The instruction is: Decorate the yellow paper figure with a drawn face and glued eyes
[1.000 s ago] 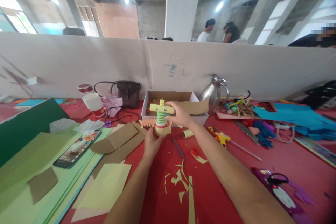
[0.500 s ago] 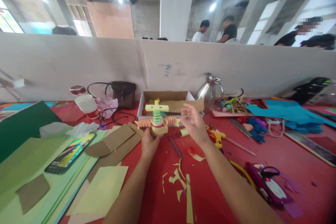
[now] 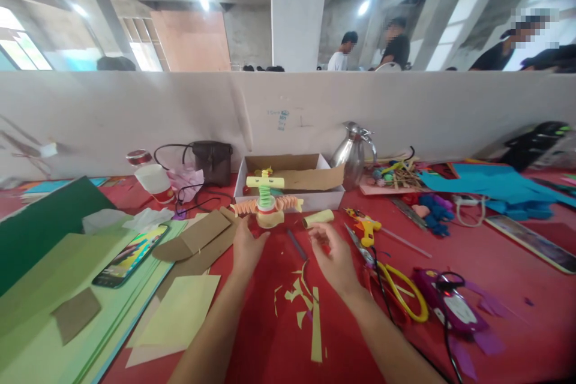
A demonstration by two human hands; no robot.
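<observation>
A small paper figure (image 3: 267, 204) stands on the red tabletop (image 3: 495, 264), with a yellow crossbar head, a green spring neck and orange accordion arms. My left hand (image 3: 246, 249) lies just below and left of its round base, fingers loosely apart, thumb toward the base; whether it touches the base is unclear. My right hand (image 3: 333, 258) hovers to the right over the table, fingers loosely spread and empty, just below a rolled yellow paper tube (image 3: 318, 218). Yellow paper scraps (image 3: 306, 312) lie between my forearms, and a thin pen (image 3: 297, 244) lies between my hands.
An open cardboard box (image 3: 333, 198) and a metal jug (image 3: 355, 153) stand behind the figure. A phone (image 3: 130, 255) rests on green sheets (image 3: 36, 300) at left, beside brown card pieces (image 3: 198, 240). A glue gun (image 3: 364, 228), yellow-handled scissors (image 3: 402, 297) and blue paper (image 3: 486, 186) lie at right. People stand beyond the partition (image 3: 405, 114).
My right hand let go of the figure's yellow head and dropped down to the table. My left hand slid back from the base. The view tilted slightly.
</observation>
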